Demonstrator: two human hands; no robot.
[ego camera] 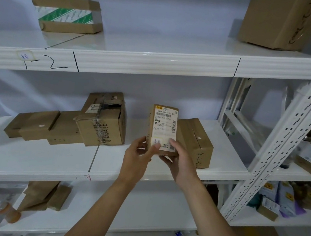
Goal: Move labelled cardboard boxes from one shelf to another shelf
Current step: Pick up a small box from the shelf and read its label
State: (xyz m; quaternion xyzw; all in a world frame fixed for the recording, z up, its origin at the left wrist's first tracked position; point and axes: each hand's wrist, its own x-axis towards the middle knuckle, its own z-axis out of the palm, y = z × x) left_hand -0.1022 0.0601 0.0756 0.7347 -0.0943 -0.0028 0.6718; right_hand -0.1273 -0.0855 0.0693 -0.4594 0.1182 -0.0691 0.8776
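Labelled cardboard box (162, 128) stands upright between my fingers, both hands clamping its lower end: left hand (139, 155), right hand (179, 159). Beyond my fingers, closed boxes sit on the middle shelf (144, 168); contents unseen.

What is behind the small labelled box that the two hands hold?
Behind the labelled box, held by the left hand and right hand, a brown box lies on the middle shelf. Its left part is covered.
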